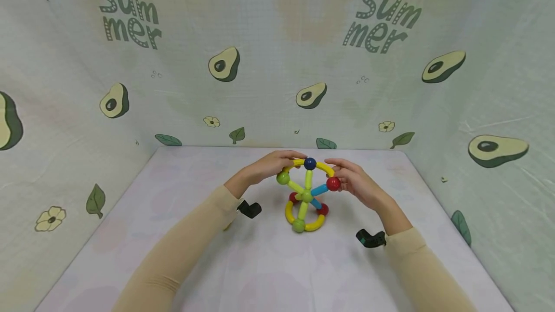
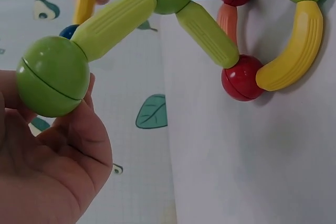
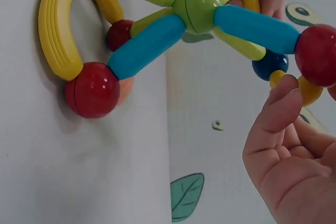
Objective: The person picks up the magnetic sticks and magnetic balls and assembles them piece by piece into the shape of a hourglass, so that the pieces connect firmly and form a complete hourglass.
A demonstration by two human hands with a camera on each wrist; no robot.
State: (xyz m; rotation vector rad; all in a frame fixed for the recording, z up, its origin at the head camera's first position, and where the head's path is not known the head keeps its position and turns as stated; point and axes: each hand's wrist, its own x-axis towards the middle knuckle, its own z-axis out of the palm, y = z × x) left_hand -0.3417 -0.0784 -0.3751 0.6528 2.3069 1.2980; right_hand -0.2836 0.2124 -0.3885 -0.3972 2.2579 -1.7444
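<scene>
A ball-and-stick construction toy stands on the table, with a green centre ball (image 1: 307, 196). Sticks run from it to an upper ring of yellow curved sticks and a lower ring with a yellow curved stick (image 1: 289, 213). My left hand (image 1: 270, 165) holds the upper ring at its left, fingers about the green ball (image 2: 53, 76) and the adjoining yellow curve. On the other side my right hand (image 1: 357, 184) pinches the ring by the red ball (image 3: 320, 55) and the yellow curved stick. Between the hands sits a dark blue ball (image 1: 310, 163). Some fingertips are hidden behind the toy.
The white table (image 1: 260, 273) meets a printed cloth backdrop (image 1: 260, 23) behind and at both sides. A small yellow piece (image 1: 227, 227) shows partly from under the left sleeve. Black wrist cameras (image 1: 249, 209) jut inward from both wrists.
</scene>
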